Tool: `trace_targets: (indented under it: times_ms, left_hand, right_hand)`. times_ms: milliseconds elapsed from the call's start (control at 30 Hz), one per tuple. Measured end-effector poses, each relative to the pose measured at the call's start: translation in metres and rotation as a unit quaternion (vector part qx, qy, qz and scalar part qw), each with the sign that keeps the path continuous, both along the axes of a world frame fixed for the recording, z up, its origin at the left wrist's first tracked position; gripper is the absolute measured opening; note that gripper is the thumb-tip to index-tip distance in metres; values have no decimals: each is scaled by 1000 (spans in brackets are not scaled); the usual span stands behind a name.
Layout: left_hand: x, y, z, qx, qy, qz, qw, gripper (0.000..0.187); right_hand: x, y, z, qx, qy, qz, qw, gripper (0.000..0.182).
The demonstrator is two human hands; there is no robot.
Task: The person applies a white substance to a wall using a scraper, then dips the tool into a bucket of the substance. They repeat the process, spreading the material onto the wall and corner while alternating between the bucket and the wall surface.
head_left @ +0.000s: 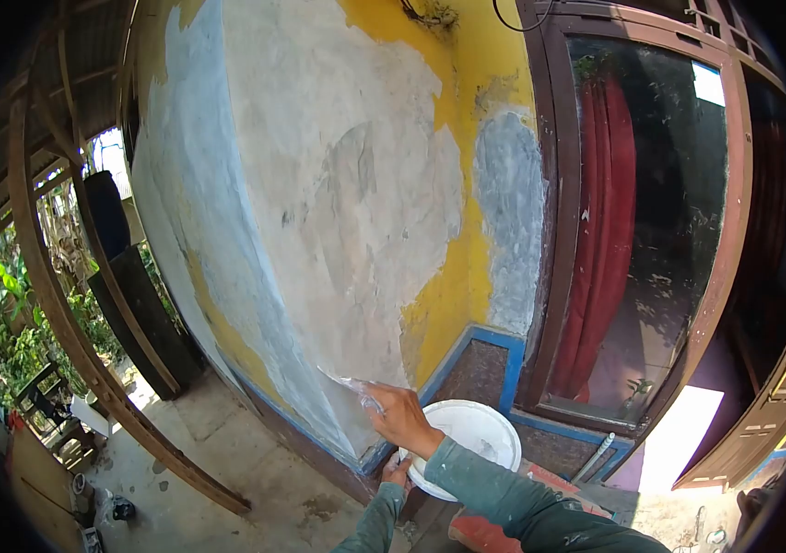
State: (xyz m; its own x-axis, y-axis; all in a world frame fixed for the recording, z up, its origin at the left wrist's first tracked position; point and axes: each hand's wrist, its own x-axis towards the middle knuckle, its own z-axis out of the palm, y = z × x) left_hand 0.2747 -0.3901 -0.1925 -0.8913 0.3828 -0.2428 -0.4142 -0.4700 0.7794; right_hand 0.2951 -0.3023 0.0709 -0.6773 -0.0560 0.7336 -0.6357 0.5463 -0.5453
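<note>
Fingers of the right hand are closing around a thin scraper blade, its grip pinching the near end while the far edge is lying against the grey plastered wall low down, just above the blue skirting band. The left hand is sitting lower, its grip curling around the near rim of a white bucket and steadying it; the bucket is sitting just below and to the right of the right hand, close to the wall's foot. Yellow paint is showing in patches around the grey filler. To the right, a brown window frame is enclosing dark glass with a red curtain behind it. A slanted wooden beam is leaning at left.
</note>
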Motion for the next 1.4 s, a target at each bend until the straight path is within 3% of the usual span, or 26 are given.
trace_targets:
  times_ms: [133, 267, 400, 500, 533, 600, 667, 733, 767, 833, 900, 967, 1100, 1167, 1300, 1400]
  left_hand:
    - [-19, 6, 11, -62, 24, -1, 998, 36]
    - [-29, 22, 19, -40, 30, 43, 998, 35]
    - [-36, 31, 24, -13, 16, 40, 999, 37]
    - [-23, 41, 60, -41, -4, 73, 996, 38]
    - [-50, 46, 8, 8, -2, 55, 998, 37]
    - [-57, 49, -16, 25, 5, 59, 998, 37]
    - [-56, 51, -2, 41, 13, 63, 997, 38]
    - [-23, 51, 71, -205, -52, 87, 973, 29]
    - [-30, 53, 52, -204, -55, 89, 973, 29]
    - [-48, 54, -4, -63, 40, 137, 988, 31]
    - [-54, 54, -23, -66, 39, 147, 986, 32]
    - [-54, 47, -32, -68, 41, 154, 985, 32]
    - [-65, 52, -33, -43, 3, 85, 995, 34]
    - [-64, 57, -26, -57, -5, 76, 995, 34]
    - [-49, 63, 8, -105, 7, 93, 990, 37]
    - [-41, 56, 20, -97, 22, 113, 989, 37]
  right_hand:
    - [-33, 54, 21, -122, -21, 71, 990, 38]
    - [-83, 139, 128, -270, 42, 112, 955, 31]
    - [-114, 193, 261, -168, 198, 39, 965, 30]
    - [-147, 214, 341, -89, 294, -38, 951, 28]
    - [-150, 214, 362, -64, 309, -87, 945, 27]
    - [-170, 215, 396, -34, 340, -125, 932, 27]
    - [-185, 208, 406, -5, 371, -164, 914, 27]
    - [-198, 196, 406, 0, 400, -199, 895, 22]
    - [-210, 192, 398, 1, 398, -197, 896, 22]
    - [-233, 183, 367, 50, 407, -243, 879, 20]
    - [-230, 182, 334, 36, 398, -225, 889, 23]
    - [-205, 197, 309, 122, 349, -192, 909, 27]
    - [-167, 236, 306, 175, 267, -145, 937, 30]
    - [-179, 250, 324, 49, 298, -195, 933, 33]
    - [-212, 257, 373, -48, 141, -257, 955, 37]
    - [-225, 227, 417, -53, 124, -226, 965, 38]
